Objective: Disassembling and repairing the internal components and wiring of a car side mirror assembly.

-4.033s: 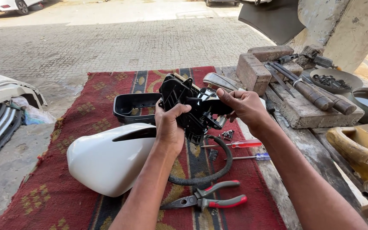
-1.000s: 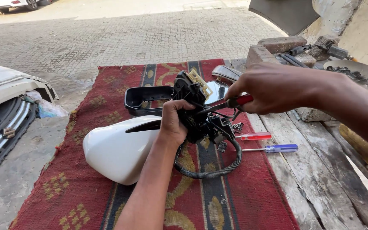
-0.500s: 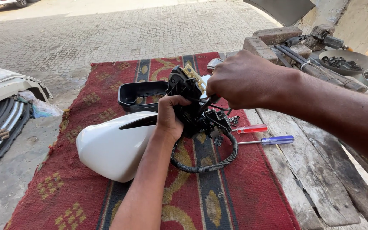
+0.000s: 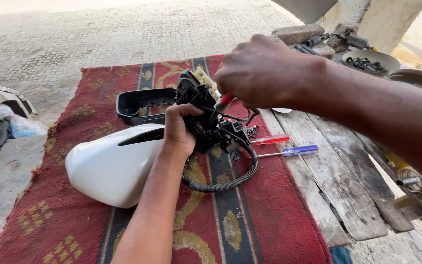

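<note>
Left hand (image 4: 179, 132) still clamps the black mechanism (image 4: 211, 122); right hand's (image 4: 260, 73) grip has brought a red-handled tool (image 4: 224, 101) onto it.

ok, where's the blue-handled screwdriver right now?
The blue-handled screwdriver lies right of centre in the head view, on the red rug's right edge, just below the red-handled screwdriver.

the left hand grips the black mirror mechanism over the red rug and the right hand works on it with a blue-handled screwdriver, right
Not quite. In the head view the right hand holds a red-handled tool; the blue-handled screwdriver lies unused on the wooden boards. The left hand does grip the black mirror mechanism over the red rug.
</note>
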